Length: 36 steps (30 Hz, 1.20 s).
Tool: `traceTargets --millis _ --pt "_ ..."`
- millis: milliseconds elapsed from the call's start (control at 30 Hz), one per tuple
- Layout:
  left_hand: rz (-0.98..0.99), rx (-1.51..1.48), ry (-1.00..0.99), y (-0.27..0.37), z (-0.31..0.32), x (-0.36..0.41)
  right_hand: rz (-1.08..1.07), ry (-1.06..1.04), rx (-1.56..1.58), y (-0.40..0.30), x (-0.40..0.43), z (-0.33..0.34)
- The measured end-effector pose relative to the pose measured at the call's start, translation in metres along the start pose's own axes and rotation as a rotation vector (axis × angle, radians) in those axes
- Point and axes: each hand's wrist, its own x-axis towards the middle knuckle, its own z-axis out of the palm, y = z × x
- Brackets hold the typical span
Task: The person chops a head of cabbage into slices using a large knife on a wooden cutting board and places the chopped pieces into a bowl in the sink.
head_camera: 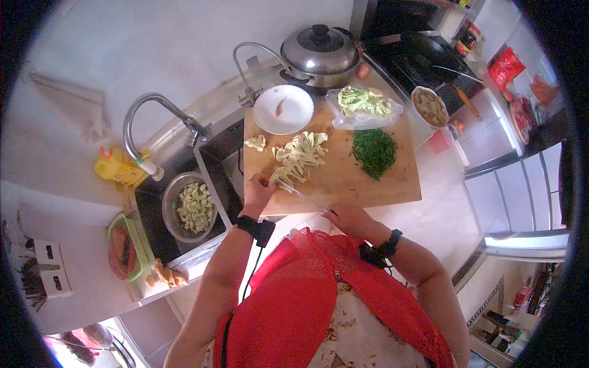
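Note:
My right hand (352,220) grips a knife (306,198) by its handle at the near edge of a wooden cutting board (368,193). The blade points left, with its tip at some cauliflower pieces (289,175). My left hand (258,189) is at the board's left edge, beside the blade tip and these pieces. Its fingers are curled; whether they hold a piece is unclear. More cut cauliflower (301,149) lies just beyond, and a small floret (255,142) sits apart on the left. Chopped green herbs (375,153) form a heap on the right.
A white plate (297,117) and bagged cauliflower (363,102) occupy the board's far side. Left, a metal bowl of florets (195,207) stands in the sink under a faucet (152,99). Behind is a lidded steel pot (320,50); a wok (423,53) rests on the stove.

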Motion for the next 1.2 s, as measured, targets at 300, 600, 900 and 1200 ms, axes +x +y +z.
traceTargets --millis 300,600,900,1200 --pt "0.067 0.015 0.023 -0.005 0.006 0.004 0.113 -0.173 -0.022 0.018 0.019 0.019" --pt "-0.018 -0.016 -0.029 -0.007 -0.003 0.007 0.042 -0.049 -0.063 0.014 0.030 0.031" --pt "0.111 0.039 0.090 0.011 -0.012 -0.023 0.333 -0.260 0.248 -0.008 0.008 -0.008" --pt "0.152 -0.032 0.134 -0.002 -0.005 -0.019 -0.059 -0.153 -0.112 -0.004 0.010 -0.013"
